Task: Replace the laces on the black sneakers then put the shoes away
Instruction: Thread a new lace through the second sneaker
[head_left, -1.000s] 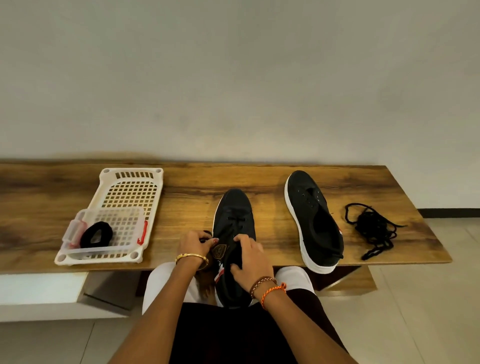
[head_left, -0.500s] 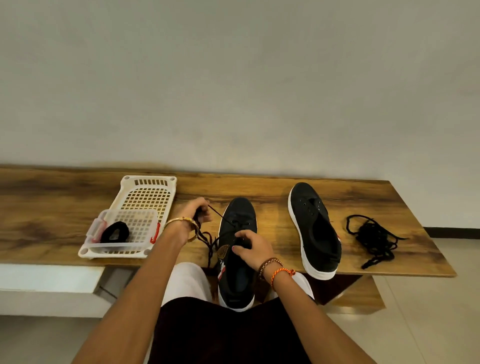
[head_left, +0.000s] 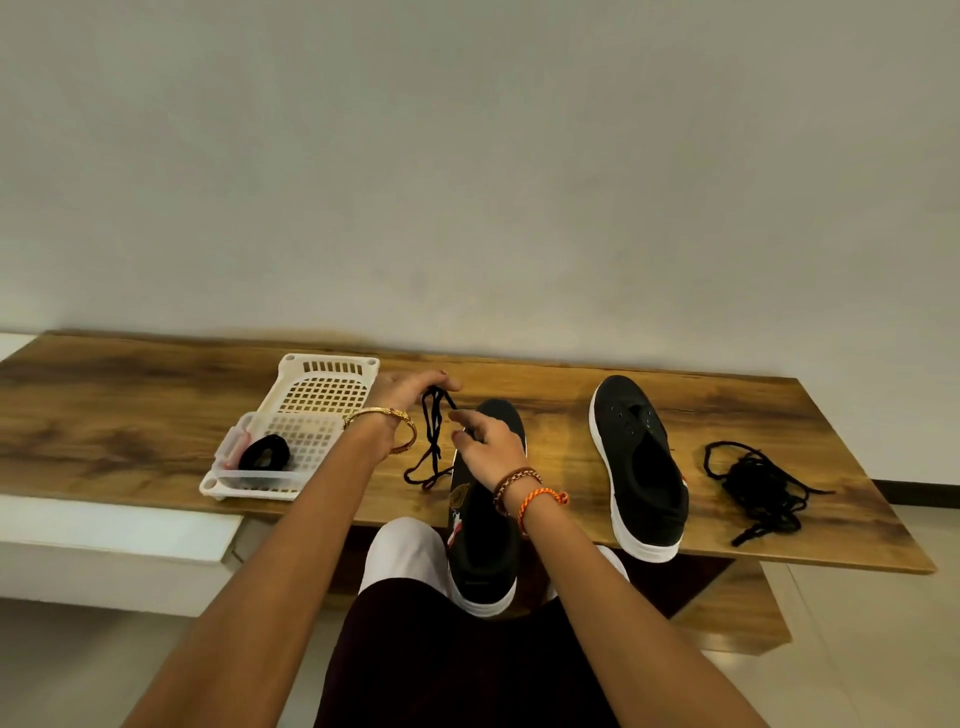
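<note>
A black sneaker (head_left: 480, 525) with a white sole lies toe-away across the front edge of the wooden bench (head_left: 130, 415), its heel over my lap. My left hand (head_left: 408, 389) pinches a black lace (head_left: 432, 441) pulled up and left from this shoe; the lace hangs in loops down to the bench. My right hand (head_left: 488, 449) grips the shoe's upper at the eyelets, fingers pointing toward the lace. A second black sneaker (head_left: 641, 467), without a lace, lies to the right on the bench.
A tangled pile of black lace (head_left: 761, 488) lies near the bench's right end. A white plastic basket (head_left: 322, 387) stands at the left with a coiled black lace (head_left: 265, 453) in its near part. A plain wall runs behind the bench.
My left hand has drawn the lace up and away from the shoe toward the basket. My right hand has slid forward along the shoe's upper. The camera has tilted up.
</note>
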